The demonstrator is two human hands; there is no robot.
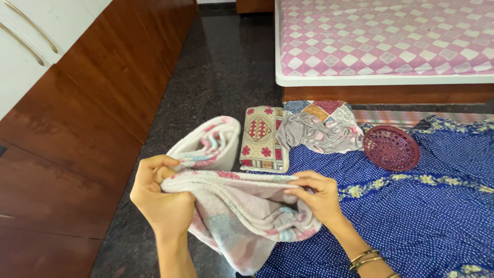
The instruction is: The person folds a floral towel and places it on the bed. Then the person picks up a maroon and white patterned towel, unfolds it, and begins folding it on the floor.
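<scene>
A pale towel (242,206), white with pink and light-blue patches, is held up over the near-left edge of a blue dotted cloth (427,206) that is spread on the dark stone floor (216,77). The left hand (162,198) is closed in a fist on the towel's left end, fingers curled tight around a gathered fold. The right hand (319,195) is pinched on the upper edge further right, thumb and fingertips pressed together on the fabric; thin bangles (365,257) are worn at that wrist. Between the two hands the edge is pulled nearly taut, while the rest hangs below in loose folds, and one end is looped up behind the left hand. Just beyond the towel, a folded cream cloth with red floral print (263,138) is laid at the blue cloth's far-left edge. A crumpled grey garment (319,135) lies touching it on the right, over a patchwork cushion (321,109). A round maroon plastic basket (391,148) is tipped on its side on the blue cloth, just right of the grey garment. A bed with a pink checked sheet (386,36) is seen along the far side, wooden cupboards (103,103) along the left.
</scene>
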